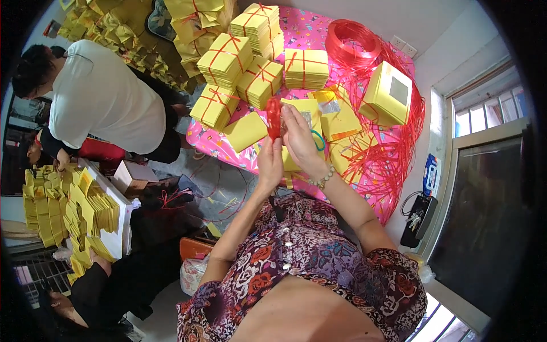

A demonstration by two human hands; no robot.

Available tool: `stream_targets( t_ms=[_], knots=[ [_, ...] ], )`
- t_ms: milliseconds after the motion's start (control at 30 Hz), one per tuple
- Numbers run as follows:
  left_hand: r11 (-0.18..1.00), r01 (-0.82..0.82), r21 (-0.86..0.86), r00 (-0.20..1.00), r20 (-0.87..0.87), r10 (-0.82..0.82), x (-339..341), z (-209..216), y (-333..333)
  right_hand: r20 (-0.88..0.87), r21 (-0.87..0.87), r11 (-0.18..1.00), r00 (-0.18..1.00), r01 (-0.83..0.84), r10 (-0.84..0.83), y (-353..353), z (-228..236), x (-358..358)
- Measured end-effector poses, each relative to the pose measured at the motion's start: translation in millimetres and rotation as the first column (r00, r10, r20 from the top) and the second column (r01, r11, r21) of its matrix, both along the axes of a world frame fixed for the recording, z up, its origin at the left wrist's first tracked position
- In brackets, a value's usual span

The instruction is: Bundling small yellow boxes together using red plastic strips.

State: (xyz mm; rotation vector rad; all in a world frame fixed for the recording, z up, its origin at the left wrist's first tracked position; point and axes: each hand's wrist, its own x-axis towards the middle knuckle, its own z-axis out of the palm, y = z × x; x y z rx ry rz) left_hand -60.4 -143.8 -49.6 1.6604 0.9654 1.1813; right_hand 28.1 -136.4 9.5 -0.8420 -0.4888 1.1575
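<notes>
Between both hands is a crumpled, shiny red plastic-looking bundle [274,117], held upright above the near edge of the table; its exact kind cannot be told. My left hand [270,162] grips its lower end. My right hand [301,137], with a beaded bracelet at the wrist, has its thumb and fingers closed at the bundle's side. Just beyond my right hand a teal scissor handle [319,140] shows on yellow paper. Left of the bundle lies a flat yellow packet [245,132].
Tied stacks of yellow paper packets [226,60] stand across the pink patterned tablecloth [301,20]. A coil of red plastic ribbon [347,40] and loose strands spread at right. A yellow block [387,94] stands there. At left, people work around a table [122,219] of yellow packets.
</notes>
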Motion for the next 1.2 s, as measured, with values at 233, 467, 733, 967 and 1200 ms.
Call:
stream_targets(
  t_ms=[233,467,733,967,1200],
  knots=[
    [0.893,0.207,-0.399,0.79,0.606,0.087,-45.4,91.4,32.1,0.297,-0.1,0.653,0.604,-0.751,0.74,-19.8,-37.5,-0.2],
    [0.749,0.595,-0.293,0.219,0.955,0.2,-159.5,53.9,70.6,0.013,-0.206,0.227,0.23,-0.952,0.973,-34.4,-37.0,81.9],
    [0.695,0.162,-0.701,0.605,0.627,0.491,-314.4,-102.6,59.5,0.291,-0.663,0.325,0.168,-0.674,0.942,-41.7,0.4,169.1],
    [0.9,-0.356,0.252,0.561,-0.713,0.422,-165.3,-61.0,51.3,0.703,-0.542,0.472,-0.067,-0.695,0.708,-5.1,-1.0,92.9],
    [0.921,0.164,-0.354,0.936,-0.24,-0.259,-60.0,22.5,7.1,0.775,-0.449,0.447,-0.088,-0.773,0.626,4.4,1.3,43.6]
  ],
)
